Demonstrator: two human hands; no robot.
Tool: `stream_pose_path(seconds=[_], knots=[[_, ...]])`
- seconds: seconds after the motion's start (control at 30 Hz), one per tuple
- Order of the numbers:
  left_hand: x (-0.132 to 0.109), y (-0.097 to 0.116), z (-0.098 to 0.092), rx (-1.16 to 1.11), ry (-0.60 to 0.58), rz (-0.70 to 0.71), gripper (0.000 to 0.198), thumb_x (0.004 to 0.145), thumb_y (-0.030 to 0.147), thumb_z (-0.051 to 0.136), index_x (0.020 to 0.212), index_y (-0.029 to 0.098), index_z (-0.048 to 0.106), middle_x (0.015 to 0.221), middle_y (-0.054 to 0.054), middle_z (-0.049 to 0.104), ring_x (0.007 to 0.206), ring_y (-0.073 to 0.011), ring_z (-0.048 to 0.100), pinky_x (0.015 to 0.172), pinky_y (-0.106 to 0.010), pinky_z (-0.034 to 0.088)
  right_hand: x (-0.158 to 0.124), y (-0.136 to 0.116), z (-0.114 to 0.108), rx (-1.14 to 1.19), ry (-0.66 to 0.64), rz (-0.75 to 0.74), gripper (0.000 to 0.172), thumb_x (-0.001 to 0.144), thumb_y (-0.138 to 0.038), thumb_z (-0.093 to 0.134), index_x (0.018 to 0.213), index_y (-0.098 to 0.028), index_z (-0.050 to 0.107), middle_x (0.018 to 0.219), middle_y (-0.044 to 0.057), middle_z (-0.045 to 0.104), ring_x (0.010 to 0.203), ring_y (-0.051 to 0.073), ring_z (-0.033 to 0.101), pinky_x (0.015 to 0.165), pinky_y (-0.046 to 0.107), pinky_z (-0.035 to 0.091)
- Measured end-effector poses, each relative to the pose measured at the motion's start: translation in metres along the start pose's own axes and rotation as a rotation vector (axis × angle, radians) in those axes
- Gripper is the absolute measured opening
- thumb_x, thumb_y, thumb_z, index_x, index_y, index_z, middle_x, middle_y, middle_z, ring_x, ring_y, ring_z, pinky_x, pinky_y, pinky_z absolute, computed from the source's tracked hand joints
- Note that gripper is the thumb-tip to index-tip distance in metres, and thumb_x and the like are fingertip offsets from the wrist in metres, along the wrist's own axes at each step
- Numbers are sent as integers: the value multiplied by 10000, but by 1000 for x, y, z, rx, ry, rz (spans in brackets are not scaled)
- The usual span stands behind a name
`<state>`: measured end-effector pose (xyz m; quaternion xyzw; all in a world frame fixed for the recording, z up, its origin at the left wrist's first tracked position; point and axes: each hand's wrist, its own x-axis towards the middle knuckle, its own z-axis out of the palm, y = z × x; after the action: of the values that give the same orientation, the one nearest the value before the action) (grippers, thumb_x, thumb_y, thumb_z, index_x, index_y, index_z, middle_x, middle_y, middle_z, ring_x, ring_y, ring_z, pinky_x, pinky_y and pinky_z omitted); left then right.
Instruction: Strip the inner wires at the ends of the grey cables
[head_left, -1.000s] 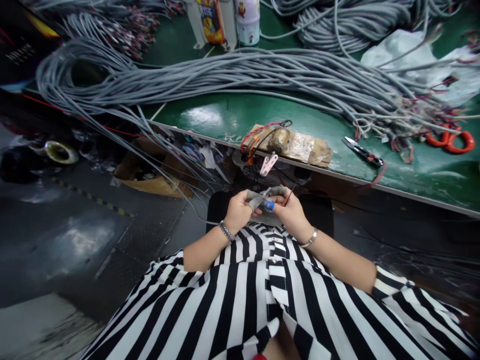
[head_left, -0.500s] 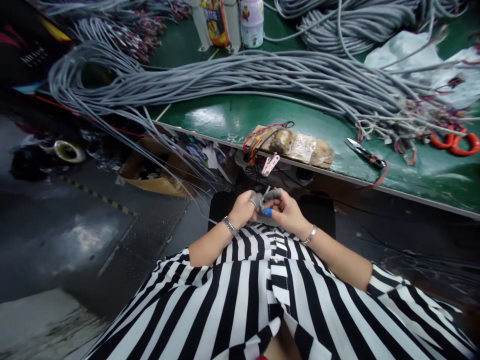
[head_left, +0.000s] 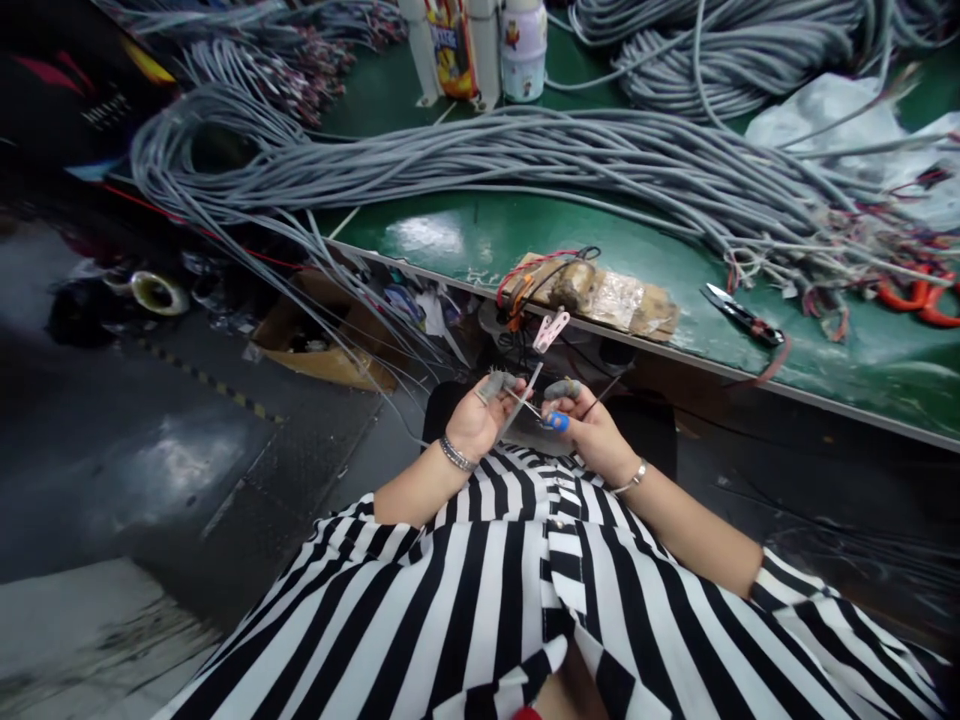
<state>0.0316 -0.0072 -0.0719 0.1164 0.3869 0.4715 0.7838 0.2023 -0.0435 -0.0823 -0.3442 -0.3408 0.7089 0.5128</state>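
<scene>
In front of my striped shirt, my left hand [head_left: 478, 420] is closed around a thin grey cable [head_left: 528, 392], whose pale end sticks up past the fingers. Thin light wires span the small gap to my right hand [head_left: 596, 435], where thumb and forefinger pinch their ends. A dark thin strand slants up beyond the right fingers; whether it is held is unclear. Blue tape wraps the right thumb, and grey coverings sit on fingers of both hands. Above the hands, a pink clip [head_left: 551, 330] hangs at the edge of the green table [head_left: 435, 232].
A long bundle of grey cables [head_left: 465, 150] lies across the table. A wooden block with wires [head_left: 600, 290], wire cutters [head_left: 742, 313] and orange-handled scissors [head_left: 907, 292] lie nearer the front edge. Two containers stand behind. A cardboard box [head_left: 322, 350] is below left.
My hands have moved apart from close together, showing the cable end and thin wires between them. The whole view has shifted slightly, with table items appearing farther right.
</scene>
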Motion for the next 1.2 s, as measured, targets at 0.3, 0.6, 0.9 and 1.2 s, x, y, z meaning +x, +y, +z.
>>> stream_pose_path(seconds=[0.3, 0.6, 0.9, 1.2], knots=[[-3, 28, -11, -168, -105, 88, 374, 949, 239, 382, 615, 149, 526, 410, 66, 267, 356, -55, 340, 455, -191, 319, -4, -3, 3, 92, -30, 94, 338, 613, -244, 794, 876, -200, 587, 668, -47, 555, 487, 32, 378, 419, 164, 231], [-6, 10, -31, 617, -357, -8, 302, 644, 328, 784, 811, 128, 631, 607, -9, 607, 558, -111, 578, 541, -206, 408, 1, -6, 2, 50, 116, 88, 430, 544, -277, 823, 891, -208, 579, 677, -52, 565, 461, 32, 345, 406, 177, 226], [-8, -5, -16, 399, -200, -29, 288, 693, 315, 727, 687, 150, 491, 436, 88, 399, 316, 2, 252, 369, -138, 186, -11, -20, 9, -149, -106, 24, 341, 580, -311, 822, 803, -201, 589, 727, -7, 631, 616, 95, 543, 587, 234, 453], [-22, 36, -44, 143, 22, 183, 227, 808, 293, 599, 675, 155, 478, 463, 70, 351, 359, -25, 292, 410, -170, 235, -19, -26, -12, -267, 44, 51, 258, 680, -376, 754, 773, -192, 600, 569, -46, 510, 472, 69, 407, 455, 215, 350]])
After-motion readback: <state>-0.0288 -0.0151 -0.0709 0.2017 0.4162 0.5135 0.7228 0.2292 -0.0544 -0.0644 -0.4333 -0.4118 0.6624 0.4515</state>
